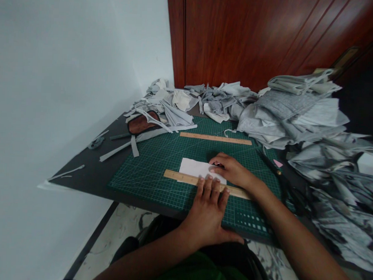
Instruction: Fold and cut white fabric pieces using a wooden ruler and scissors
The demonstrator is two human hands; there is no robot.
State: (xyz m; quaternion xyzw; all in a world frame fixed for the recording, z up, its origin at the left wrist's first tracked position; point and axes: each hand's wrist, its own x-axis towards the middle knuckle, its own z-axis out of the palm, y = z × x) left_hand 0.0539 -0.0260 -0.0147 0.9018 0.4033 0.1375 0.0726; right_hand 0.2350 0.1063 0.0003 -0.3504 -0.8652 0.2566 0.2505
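Note:
A piece of white fabric (194,167) lies on the green cutting mat (148,171). Across its near edge rests a wooden ruler (180,177). My left hand (206,214) presses the ruler down with flat, slightly spread fingertips, the thumb stretched out toward the table edge. My right hand (231,170) is over the fabric's right end, just beyond the ruler. Its fingers are curled in a pinch round something small, dark and pinkish, mostly hidden by the fingers.
A second wooden ruler (215,138) lies farther back on the mat. Black scissors (278,172) and a pink triangular piece (278,163) are at the right. Grey fabric piles (285,110) line the back and right; a brown-and-black pad (142,123) sits back left.

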